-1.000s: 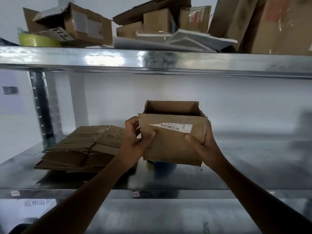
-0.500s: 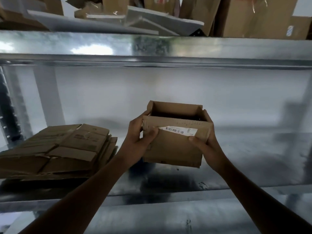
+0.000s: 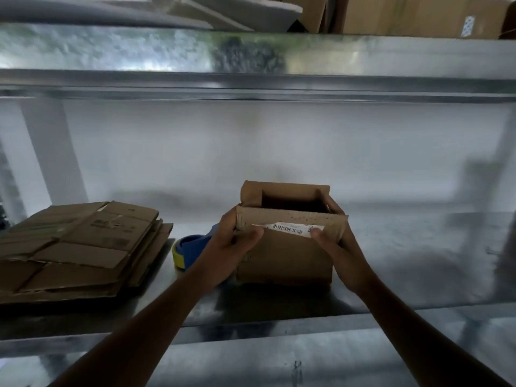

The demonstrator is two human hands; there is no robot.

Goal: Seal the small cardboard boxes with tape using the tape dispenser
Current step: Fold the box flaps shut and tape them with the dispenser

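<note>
Dim, soft blur, glare on upper shelf (image 3: 251, 54), wide-angle edge warp

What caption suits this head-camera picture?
Left hand and right hand grip an open cardboard box at a metal shelf beside a blue tape dispenser.

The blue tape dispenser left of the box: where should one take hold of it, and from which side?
Grip the dispenser by its blue body, probably from above and the front, with the nearer left hand. It lies on the shelf in the gap between the box and the flattened cardboard, so its sides are crowded. Any handle is hidden behind that hand, which grips the box.
</note>
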